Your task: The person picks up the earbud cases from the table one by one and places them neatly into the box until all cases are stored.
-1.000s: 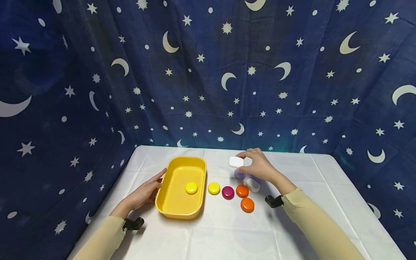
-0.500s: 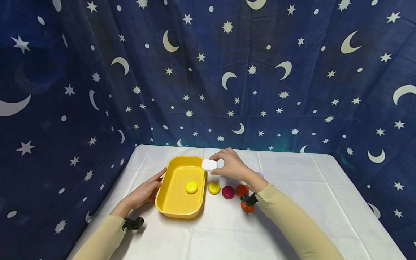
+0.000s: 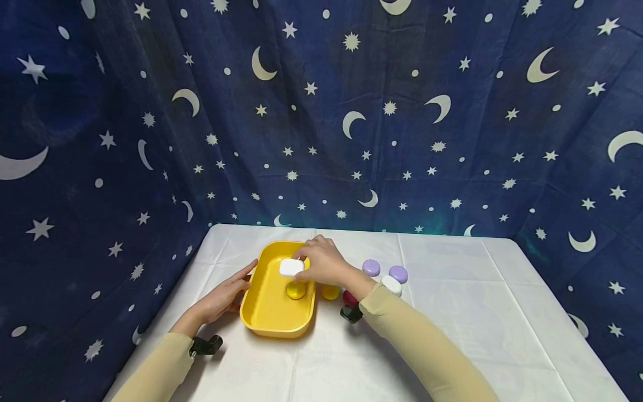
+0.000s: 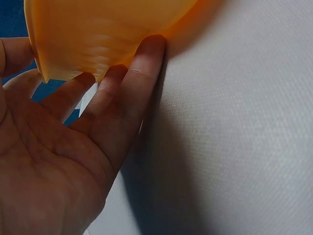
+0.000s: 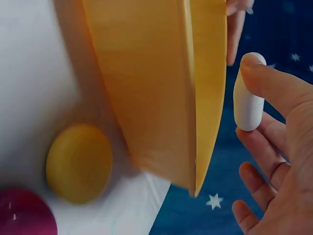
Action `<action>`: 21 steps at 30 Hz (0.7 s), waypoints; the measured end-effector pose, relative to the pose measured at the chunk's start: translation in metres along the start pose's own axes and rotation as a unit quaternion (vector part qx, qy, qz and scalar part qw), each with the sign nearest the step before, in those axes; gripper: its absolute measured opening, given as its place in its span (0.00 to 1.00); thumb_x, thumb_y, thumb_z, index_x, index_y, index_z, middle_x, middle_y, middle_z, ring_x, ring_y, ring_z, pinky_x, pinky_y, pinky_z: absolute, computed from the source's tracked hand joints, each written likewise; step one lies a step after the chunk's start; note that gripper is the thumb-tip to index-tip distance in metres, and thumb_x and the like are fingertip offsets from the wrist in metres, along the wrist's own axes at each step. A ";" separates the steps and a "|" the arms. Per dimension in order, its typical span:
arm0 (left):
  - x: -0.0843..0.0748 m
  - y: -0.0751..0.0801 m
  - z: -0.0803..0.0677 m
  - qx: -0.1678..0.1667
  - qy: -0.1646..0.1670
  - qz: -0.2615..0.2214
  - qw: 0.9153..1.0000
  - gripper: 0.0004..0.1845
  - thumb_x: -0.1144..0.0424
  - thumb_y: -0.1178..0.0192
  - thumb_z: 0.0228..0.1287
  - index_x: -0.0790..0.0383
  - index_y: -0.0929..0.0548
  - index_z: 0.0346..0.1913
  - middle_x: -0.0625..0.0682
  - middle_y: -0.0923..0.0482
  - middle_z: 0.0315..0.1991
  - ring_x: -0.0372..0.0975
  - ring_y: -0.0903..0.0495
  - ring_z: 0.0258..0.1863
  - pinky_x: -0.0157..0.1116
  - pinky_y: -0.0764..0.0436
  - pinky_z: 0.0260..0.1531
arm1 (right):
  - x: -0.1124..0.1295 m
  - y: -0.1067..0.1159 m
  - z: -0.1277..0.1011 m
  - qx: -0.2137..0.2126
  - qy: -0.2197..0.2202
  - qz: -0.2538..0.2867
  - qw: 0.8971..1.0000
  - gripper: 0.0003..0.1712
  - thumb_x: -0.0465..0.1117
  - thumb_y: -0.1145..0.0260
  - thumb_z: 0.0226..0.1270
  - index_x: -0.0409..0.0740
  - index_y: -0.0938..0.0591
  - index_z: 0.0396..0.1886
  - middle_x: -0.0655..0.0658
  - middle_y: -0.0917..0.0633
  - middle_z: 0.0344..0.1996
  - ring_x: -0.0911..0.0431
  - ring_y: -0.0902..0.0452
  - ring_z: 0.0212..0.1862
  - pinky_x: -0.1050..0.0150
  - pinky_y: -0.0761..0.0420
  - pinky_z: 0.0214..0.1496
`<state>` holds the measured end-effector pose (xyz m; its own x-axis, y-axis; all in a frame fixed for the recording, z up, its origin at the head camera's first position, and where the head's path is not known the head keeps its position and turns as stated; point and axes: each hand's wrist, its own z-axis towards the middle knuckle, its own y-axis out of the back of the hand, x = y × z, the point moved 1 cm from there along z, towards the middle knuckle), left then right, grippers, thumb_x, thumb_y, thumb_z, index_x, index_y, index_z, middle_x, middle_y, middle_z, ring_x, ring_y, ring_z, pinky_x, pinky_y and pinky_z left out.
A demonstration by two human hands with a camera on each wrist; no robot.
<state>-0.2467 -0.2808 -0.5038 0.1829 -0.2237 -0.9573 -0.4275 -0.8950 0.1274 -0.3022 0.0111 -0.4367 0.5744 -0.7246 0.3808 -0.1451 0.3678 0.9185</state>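
My left hand [image 3: 219, 300] rests against the left outer wall of a yellow tray [image 3: 266, 318], its extended fingers [image 4: 105, 90] touching the plastic. Over the tray, my right hand [image 3: 324, 261] pinches a small white rounded block [image 3: 291, 267]. The right wrist view shows the block [image 5: 248, 98] between thumb and index finger, with the other fingers loosely spread. A glossy yellow disc [image 3: 296, 290] lies inside the tray, just below the block in the head view.
A second yellow disc [image 3: 330, 292] and a magenta disc [image 5: 24, 215] lie right of the tray. Two purple discs [image 3: 371, 267] and a white disc [image 3: 391, 285] sit farther right on the white-covered table [image 3: 477, 312]. A starry curtain [image 3: 321, 139] stands behind.
My right hand has carried the white block leftward from near the purple discs to over the tray. The right sleeve now hides the orange discs. My left hand stays put.
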 end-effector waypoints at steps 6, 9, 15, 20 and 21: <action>0.000 -0.001 0.001 -0.003 0.005 -0.003 1.000 0.36 0.61 0.55 0.80 0.39 0.52 0.84 0.66 0.57 0.81 0.53 0.26 0.61 0.51 0.16 0.49 | 0.013 -0.015 0.011 0.018 0.007 -0.030 0.999 0.25 0.63 0.20 0.51 0.58 0.11 0.47 0.60 0.17 0.38 0.56 0.34 0.49 0.54 0.35 0.56; 0.000 0.000 0.001 -0.002 0.005 -0.002 1.000 0.35 0.61 0.56 0.80 0.39 0.52 0.84 0.66 0.57 0.81 0.53 0.26 0.61 0.51 0.16 0.49 | 0.017 -0.023 0.015 0.026 0.011 -0.054 0.998 0.25 0.64 0.20 0.51 0.58 0.10 0.45 0.60 0.18 0.36 0.56 0.33 0.48 0.53 0.34 0.56; -0.001 -0.001 -0.001 -0.002 0.006 0.005 1.000 0.35 0.60 0.55 0.80 0.38 0.52 0.83 0.66 0.57 0.81 0.55 0.28 0.64 0.50 0.16 0.50 | 0.028 -0.034 0.021 0.041 0.004 -0.092 0.995 0.27 0.66 0.22 0.53 0.58 0.10 0.47 0.59 0.16 0.39 0.55 0.33 0.47 0.51 0.35 0.60; -0.001 -0.001 -0.002 -0.004 0.007 0.008 1.000 0.35 0.59 0.55 0.80 0.40 0.53 0.84 0.67 0.58 0.81 0.56 0.28 0.64 0.50 0.17 0.50 | 0.037 -0.039 0.022 0.054 -0.002 -0.109 0.993 0.29 0.67 0.24 0.54 0.59 0.11 0.51 0.57 0.15 0.43 0.54 0.33 0.48 0.52 0.35 0.58; -0.001 -0.001 -0.002 -0.005 0.008 0.007 1.000 0.35 0.59 0.55 0.80 0.39 0.53 0.84 0.67 0.57 0.81 0.55 0.27 0.64 0.50 0.16 0.50 | 0.038 -0.040 0.022 0.055 -0.003 -0.110 0.992 0.31 0.68 0.24 0.54 0.58 0.11 0.53 0.56 0.15 0.45 0.54 0.33 0.50 0.52 0.35 0.59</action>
<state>-0.2453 -0.2806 -0.5023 0.1912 -0.2418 -0.9513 -0.4219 -0.8953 0.1427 -0.2924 -0.0439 -0.4562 0.5979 -0.7833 0.1701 -0.1037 0.1349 0.9854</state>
